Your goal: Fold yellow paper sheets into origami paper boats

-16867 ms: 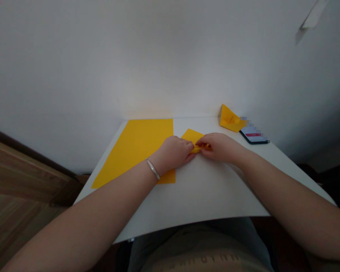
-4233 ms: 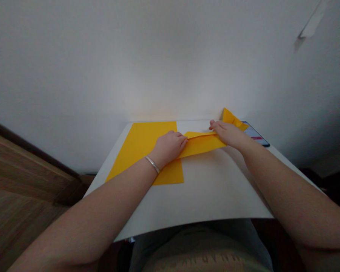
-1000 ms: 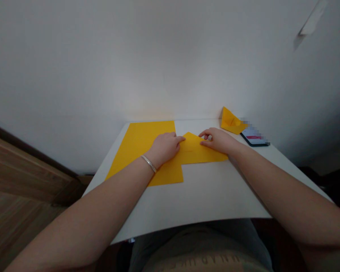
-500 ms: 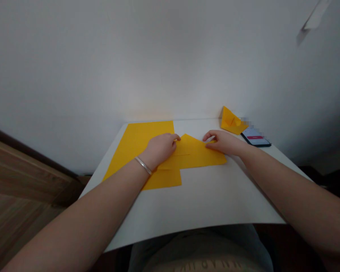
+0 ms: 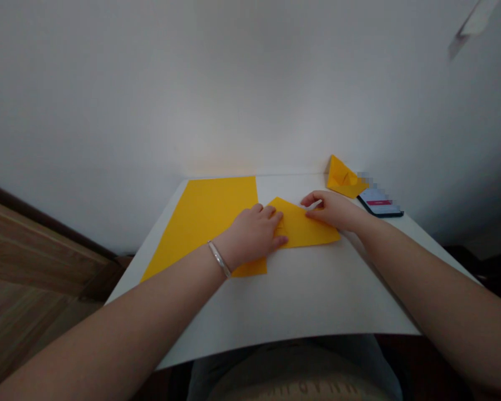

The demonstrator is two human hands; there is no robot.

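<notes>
A folded sheet of yellow paper [image 5: 311, 225] with a pointed top lies on the table, its left part over a larger flat yellow sheet [image 5: 209, 211]. My left hand [image 5: 256, 233], a silver bangle at its wrist, rests palm down with fingers spread on the left part of the folded paper and hides it there. At the upper right slanting edge, my right hand [image 5: 328, 208] curls its thumb and forefinger round the folded paper. The thumb lies on top, and the other fingers are mostly hidden.
A yellow paper boat [image 5: 343, 181] stands at the back right by the wall. Beside it lies a phone [image 5: 379, 205] with its screen lit. The white table [image 5: 317, 295] meets the wall at the back; a wooden panel [image 5: 33, 256] is at the left.
My left hand has shifted right and toward me, from the paper's upper left edge to flat on its left part, fingers now spread. The right hand has stayed by the slanting edge.
</notes>
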